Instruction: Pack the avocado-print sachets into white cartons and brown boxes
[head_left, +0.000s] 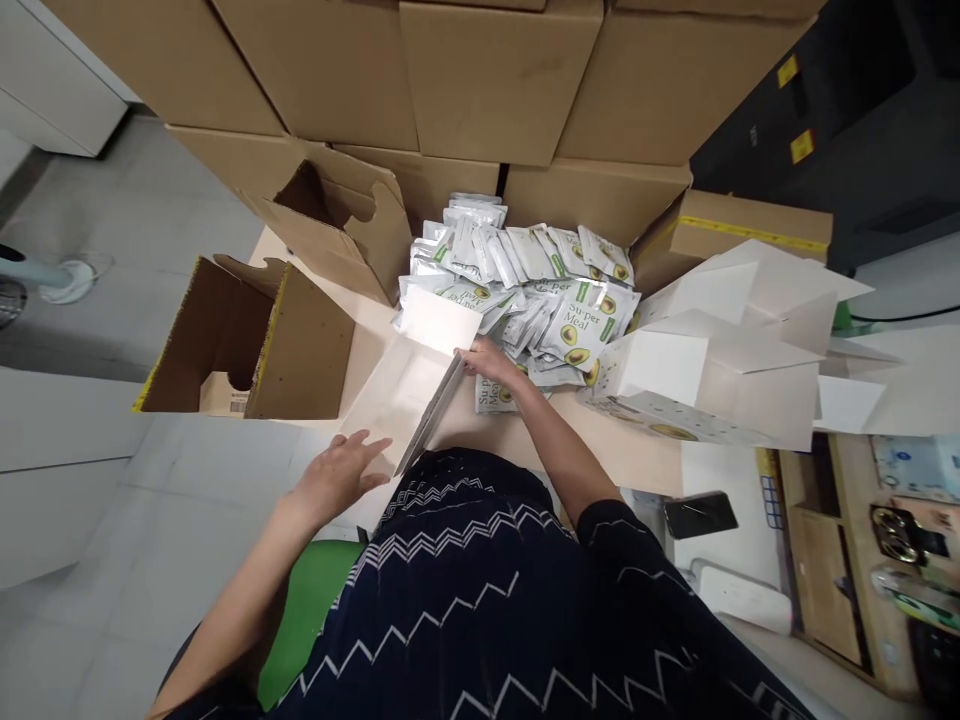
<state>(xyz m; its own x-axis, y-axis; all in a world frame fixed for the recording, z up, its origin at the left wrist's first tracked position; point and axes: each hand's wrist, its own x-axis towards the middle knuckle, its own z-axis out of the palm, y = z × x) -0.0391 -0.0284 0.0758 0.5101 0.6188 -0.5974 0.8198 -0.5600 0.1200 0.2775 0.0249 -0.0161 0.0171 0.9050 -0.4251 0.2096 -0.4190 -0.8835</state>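
In front of me is a white cardboard box [394,385], its pale inside showing and a far flap raised. My right hand [486,360] grips the box's far right corner, fingers closed around the edge. At the near left end, my left hand [343,475] has its fingers spread, with the fingertips beside the box; I cannot tell if they touch it. Just beyond my right hand lies a heap of white "Su-per Meal" sachets [577,325] printed with avocados.
Two open brown cartons [307,345] [341,220] stand at the left. Several white boxes with raised flaps [712,370] sit at the right. Stacked brown cartons [502,85] form a wall behind. A black phone [701,515] lies at the lower right, and a green seat [311,610] is below.
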